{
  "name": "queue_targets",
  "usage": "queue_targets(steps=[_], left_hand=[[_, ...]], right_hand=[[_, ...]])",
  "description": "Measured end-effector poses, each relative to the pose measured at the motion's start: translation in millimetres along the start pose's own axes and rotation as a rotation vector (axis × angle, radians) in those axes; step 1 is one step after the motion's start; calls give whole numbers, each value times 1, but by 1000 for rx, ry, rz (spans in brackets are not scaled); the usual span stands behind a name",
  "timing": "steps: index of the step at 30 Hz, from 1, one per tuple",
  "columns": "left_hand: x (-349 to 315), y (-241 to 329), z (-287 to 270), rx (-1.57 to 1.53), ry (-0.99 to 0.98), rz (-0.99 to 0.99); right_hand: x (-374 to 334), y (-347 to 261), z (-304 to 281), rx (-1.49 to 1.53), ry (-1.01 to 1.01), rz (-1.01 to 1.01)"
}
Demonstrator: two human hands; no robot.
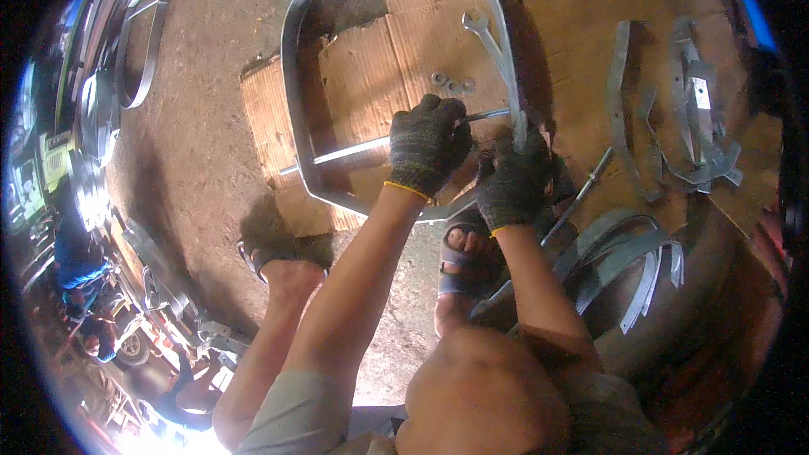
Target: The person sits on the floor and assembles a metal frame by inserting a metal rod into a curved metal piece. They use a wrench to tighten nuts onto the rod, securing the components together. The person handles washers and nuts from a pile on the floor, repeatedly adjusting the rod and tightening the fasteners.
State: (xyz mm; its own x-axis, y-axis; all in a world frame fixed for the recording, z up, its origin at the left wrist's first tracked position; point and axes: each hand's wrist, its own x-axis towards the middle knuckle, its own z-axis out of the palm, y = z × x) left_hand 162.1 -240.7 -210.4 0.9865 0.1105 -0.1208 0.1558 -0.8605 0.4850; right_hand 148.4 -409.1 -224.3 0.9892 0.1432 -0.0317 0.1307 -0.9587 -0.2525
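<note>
A large D-shaped hoop of flat grey metal lies in front of me. A thin metal rod crosses its near part and passes through both sides. My left hand, in a dark knit glove, is closed around this rod inside the hoop. At the hoop's right side, by the rod's end, my gloved right hand has its fingers curled in. What those fingers hold is hidden. A wrench rests along the hoop's right inner side, its open jaw pointing away from me. Several small nuts lie inside the hoop.
Flattened cardboard lies beneath the hoop. Bent metal strips and curved strips lie to the right, near another threaded rod. Another hoop is at the far left. My sandalled feet are close to the hoop. People appear at lower left.
</note>
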Motion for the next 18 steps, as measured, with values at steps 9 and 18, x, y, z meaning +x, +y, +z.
queue_targets(steps=[9,18], left_hand=[[-5,0,2,-64,45,7],[-11,10,-13,-89,-41,53]], right_hand=[[5,-12,0,391,42,231],[-7,1,-14,410,107,152]])
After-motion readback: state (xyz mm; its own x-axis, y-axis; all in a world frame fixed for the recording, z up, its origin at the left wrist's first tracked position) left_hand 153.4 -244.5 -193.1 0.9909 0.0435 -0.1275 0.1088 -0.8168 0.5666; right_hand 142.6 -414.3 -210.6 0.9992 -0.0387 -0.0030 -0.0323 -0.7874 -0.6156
